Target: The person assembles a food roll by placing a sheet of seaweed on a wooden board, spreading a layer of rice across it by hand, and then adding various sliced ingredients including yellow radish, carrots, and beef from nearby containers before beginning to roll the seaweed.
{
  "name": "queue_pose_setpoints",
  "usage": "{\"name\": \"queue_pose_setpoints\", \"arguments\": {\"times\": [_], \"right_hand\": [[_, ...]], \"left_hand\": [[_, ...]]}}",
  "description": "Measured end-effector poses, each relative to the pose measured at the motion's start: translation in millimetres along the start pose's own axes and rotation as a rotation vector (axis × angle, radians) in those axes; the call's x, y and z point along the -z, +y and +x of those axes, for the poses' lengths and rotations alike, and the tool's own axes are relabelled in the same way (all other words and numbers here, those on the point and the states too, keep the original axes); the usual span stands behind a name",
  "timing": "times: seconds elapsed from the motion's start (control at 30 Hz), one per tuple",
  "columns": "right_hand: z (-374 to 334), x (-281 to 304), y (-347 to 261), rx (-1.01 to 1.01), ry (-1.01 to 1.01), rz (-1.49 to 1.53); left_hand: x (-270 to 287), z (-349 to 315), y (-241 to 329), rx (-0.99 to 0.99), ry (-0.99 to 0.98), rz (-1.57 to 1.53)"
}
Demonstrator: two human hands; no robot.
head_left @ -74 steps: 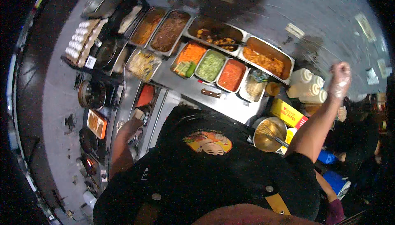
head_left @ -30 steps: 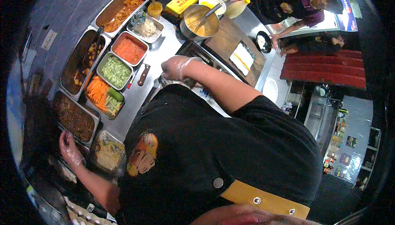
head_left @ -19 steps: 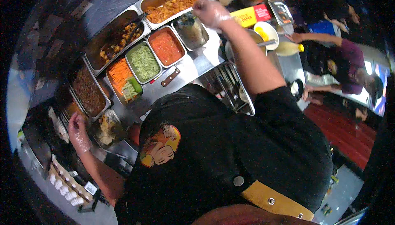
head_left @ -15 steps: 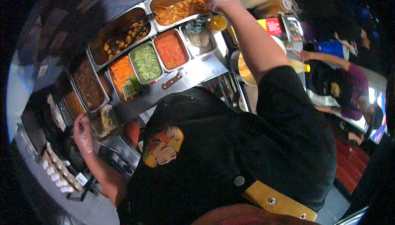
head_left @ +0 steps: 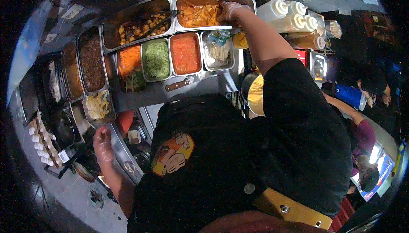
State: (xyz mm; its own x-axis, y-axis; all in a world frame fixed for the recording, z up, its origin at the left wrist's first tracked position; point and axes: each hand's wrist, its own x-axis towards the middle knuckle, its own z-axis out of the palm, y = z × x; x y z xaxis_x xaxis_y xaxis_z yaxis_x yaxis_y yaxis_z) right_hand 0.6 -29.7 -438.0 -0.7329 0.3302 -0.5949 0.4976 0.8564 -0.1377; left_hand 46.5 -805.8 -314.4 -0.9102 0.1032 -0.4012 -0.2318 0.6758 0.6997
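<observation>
My right hand (head_left: 232,12), in a clear plastic glove, reaches into the right end of a steel pan of orange-red cooked pieces (head_left: 199,15). Its fingers are bent down at the food, and whatever they grip is hidden. My left hand (head_left: 103,144), also gloved, hovers just below a small pan of pale yellowish shreds (head_left: 98,106). Its fingers are curled together, with nothing visible in them. Left of the orange-red food, black tongs (head_left: 159,23) lie across a pan of browned chunks (head_left: 142,28).
Nearer me are pans of carrot shreds (head_left: 129,60), green shreds (head_left: 155,59) and chopped tomato (head_left: 185,54). A wooden-handled knife (head_left: 177,84) lies before them. Squeeze bottles (head_left: 294,15) stand at right, eggs (head_left: 41,145) at left. A co-worker in a purple sleeve (head_left: 365,137) is at far right.
The view has turned. My right hand has gone from the pan's far right corner down into its food. My left hand has shifted nearer me, below the pale shreds.
</observation>
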Motion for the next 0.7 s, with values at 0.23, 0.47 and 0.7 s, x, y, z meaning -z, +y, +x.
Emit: {"name": "queue_pose_setpoints", "arguments": {"times": [0.23,0.47,0.7], "right_hand": [[34.3,5.3,22.9,0.149,-0.089,-0.079],[1.8,32.7,24.2,0.207,0.042,0.327],[-54.5,34.1,6.1,0.248,-0.179,1.392]], "left_hand": [[-12.8,2.0,48.3,-0.022,0.029,0.207],[-10.8,32.0,22.7,-0.024,-0.046,-0.04],[4.4,59.6,-9.4,-0.048,-0.15,-0.103]]}}
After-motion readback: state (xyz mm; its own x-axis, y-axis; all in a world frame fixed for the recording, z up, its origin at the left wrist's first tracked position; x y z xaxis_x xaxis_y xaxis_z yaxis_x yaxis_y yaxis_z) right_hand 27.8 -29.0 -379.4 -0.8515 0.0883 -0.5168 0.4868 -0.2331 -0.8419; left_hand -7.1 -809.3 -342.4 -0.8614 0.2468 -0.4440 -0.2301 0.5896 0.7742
